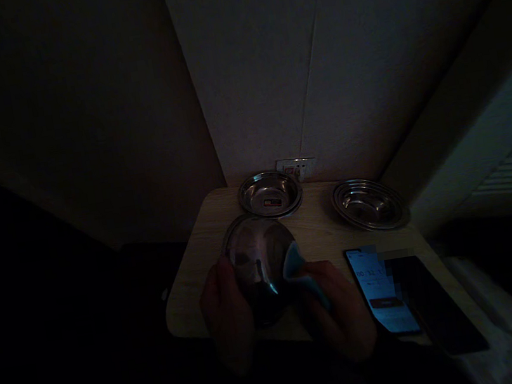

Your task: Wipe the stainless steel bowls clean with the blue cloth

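A shiny metal bowl (260,255) is tilted with its rounded underside toward me, over the front of a small wooden-topped table (189,304). My left hand (229,315) grips the bowl's rim at the left, thumb on the edge. In my right hand (335,308) is a light blue cloth (294,260), bunched in closed fingers and pressed against the bowl's right side. Behind the bowl sits a metal dish (268,193) with a small dark label inside. The scene is dim, and the fingers beneath the bowl are hidden.
Several nested metal dishes (368,204) stand at the table's back right. A lit phone (381,292) lies right of my right hand, beside a dark flat object (441,305). A wall socket (297,167) is on the wall behind the table.
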`<state>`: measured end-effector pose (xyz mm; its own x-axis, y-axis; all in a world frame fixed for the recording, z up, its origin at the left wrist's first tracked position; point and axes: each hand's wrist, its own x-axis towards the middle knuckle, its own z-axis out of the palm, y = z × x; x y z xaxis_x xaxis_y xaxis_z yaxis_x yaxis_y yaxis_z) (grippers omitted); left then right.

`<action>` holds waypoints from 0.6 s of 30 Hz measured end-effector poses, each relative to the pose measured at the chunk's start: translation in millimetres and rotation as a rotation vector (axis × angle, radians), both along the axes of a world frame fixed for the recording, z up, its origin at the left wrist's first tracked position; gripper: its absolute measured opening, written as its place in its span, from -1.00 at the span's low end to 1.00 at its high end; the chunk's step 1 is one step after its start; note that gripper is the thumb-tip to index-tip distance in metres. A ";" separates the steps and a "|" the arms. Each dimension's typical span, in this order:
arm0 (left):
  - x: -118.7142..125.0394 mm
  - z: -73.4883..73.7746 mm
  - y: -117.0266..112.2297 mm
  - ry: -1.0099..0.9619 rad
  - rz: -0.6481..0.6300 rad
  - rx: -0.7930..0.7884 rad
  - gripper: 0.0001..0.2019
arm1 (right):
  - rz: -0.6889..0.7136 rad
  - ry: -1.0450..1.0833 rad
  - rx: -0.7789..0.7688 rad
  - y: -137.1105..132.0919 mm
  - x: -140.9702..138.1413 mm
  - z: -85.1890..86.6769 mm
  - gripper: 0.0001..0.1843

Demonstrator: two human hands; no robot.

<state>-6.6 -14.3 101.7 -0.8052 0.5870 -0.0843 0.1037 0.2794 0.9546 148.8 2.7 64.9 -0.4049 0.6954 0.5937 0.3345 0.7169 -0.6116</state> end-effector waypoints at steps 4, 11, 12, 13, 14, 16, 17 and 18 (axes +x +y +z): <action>0.3 1.7 1.3 -0.068 0.001 -0.005 -0.69 | -0.176 0.129 -0.175 9.8 4.5 -0.3 -0.80; 1.1 -4.1 -1.7 -0.084 -0.046 -0.017 -0.65 | -0.198 0.120 -0.119 10.2 -3.9 7.5 -0.78; 1.1 -5.5 -2.3 -0.081 -0.056 -0.019 -0.63 | -0.197 0.114 -0.100 7.8 -6.0 8.7 -0.78; 1.1 -6.9 -2.8 -0.082 -0.064 -0.009 -0.62 | -0.191 0.103 -0.078 4.8 -8.4 9.6 -0.77; 1.2 -8.3 -3.2 -0.088 -0.071 0.005 -0.62 | -0.179 0.088 -0.052 1.6 -10.8 10.3 -0.76; 1.6 -10.7 -3.7 -0.101 -0.080 0.031 -0.62 | -0.137 0.042 0.025 -3.9 -15.8 11.1 -0.72; 2.1 -11.7 -4.1 -0.107 -0.091 0.033 -0.61 | -0.115 0.019 0.069 -5.4 -18.1 11.6 -0.71; 2.9 -12.4 -4.4 -0.108 -0.099 0.031 -0.61 | -0.097 0.001 0.104 -5.7 -20.1 12.3 -0.69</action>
<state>-3.8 -18.7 89.3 -0.7303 0.6669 -0.1477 0.0256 0.2428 0.9697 128.7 -3.0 77.1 -0.3379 0.6660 0.6650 0.4052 0.7407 -0.5359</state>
